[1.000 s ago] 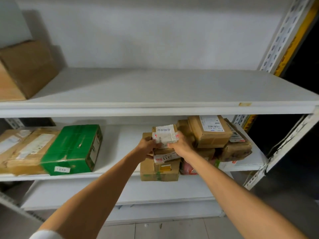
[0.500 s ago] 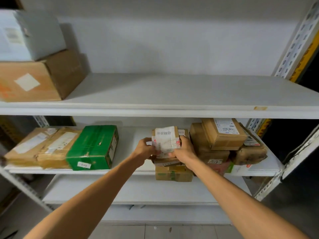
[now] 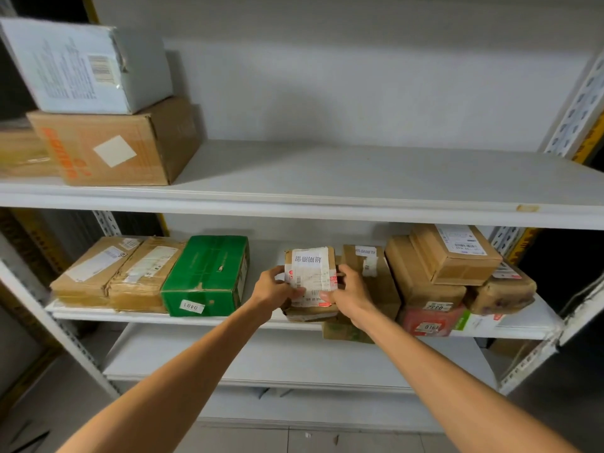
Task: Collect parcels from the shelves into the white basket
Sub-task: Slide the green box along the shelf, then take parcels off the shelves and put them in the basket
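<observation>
Between the fingers [image 3: 295,293] of the left hand [image 3: 273,291] and right hand [image 3: 351,294], at the front edge of the middle shelf [image 3: 228,319], sits a small labelled parcel [image 3: 310,273], gripped at both sides. Left of the fingers stands a green box [image 3: 209,273], apart; a brown box [image 3: 374,276] crowds their right.

The left arm [image 3: 183,371] and right arm [image 3: 441,380] are bare along all their visible length, slim and smooth, narrowing at the wrists. The left hand [image 3: 273,289] and right hand [image 3: 351,294] are bare as well, their fingers slender, with short-cut thumbnails showing.
</observation>
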### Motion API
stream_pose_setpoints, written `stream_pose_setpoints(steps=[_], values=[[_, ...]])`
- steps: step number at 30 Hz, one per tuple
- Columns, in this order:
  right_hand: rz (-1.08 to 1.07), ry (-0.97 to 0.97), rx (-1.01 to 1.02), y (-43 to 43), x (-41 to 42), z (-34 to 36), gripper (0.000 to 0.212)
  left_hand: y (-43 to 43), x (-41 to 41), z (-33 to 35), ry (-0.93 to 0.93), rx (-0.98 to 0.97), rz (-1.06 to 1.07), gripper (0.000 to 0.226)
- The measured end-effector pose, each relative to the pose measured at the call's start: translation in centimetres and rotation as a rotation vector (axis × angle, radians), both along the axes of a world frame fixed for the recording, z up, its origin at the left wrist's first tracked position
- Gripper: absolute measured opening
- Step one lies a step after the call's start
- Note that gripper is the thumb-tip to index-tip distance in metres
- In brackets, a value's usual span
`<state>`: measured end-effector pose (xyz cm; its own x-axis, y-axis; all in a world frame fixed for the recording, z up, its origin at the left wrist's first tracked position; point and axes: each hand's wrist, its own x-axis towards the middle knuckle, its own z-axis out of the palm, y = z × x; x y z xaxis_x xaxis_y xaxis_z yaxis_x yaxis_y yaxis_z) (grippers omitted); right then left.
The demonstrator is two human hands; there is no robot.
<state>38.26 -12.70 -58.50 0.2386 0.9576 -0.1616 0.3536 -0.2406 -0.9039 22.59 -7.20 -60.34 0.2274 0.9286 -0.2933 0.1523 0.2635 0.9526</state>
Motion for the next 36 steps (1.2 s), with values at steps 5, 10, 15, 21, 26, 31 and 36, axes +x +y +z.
stream_pose_setpoints(steps=[5,10,15,21,26,31,36], values=[[-0.046,0.034,-0.04,0.2,-0.8,-1.0,0.079,0.3,-0.8,-0.1,0.045,0.006,-0.02,0.066],[-0.06,0.027,-0.015,-0.5,-0.8,-1.0,0.069,0.2,-0.8,0.0,0.05,-0.002,-0.065,0.067],[-0.073,-0.008,0.009,-2.0,-1.0,-0.9,0.06,-0.5,-1.1,-0.1,0.01,-0.012,-0.129,0.066],[-0.204,0.03,0.003,-6.1,-1.7,-2.5,0.056,-2.6,-0.8,-1.1,-0.011,-0.06,-0.257,0.064],[-0.435,0.034,0.013,-12.1,-0.1,-3.6,0.051,-5.0,2.7,-2.3,0.08,-0.012,-0.453,0.064],[-0.679,0.011,0.01,-21.0,3.5,-2.7,0.053,-11.3,9.8,-1.6,0.089,0.08,-0.725,0.055],[-0.988,-0.017,0.031,-33.1,7.1,-1.7,0.046,-21.7,18.6,0.0,0.079,0.139,-1.036,0.054]])
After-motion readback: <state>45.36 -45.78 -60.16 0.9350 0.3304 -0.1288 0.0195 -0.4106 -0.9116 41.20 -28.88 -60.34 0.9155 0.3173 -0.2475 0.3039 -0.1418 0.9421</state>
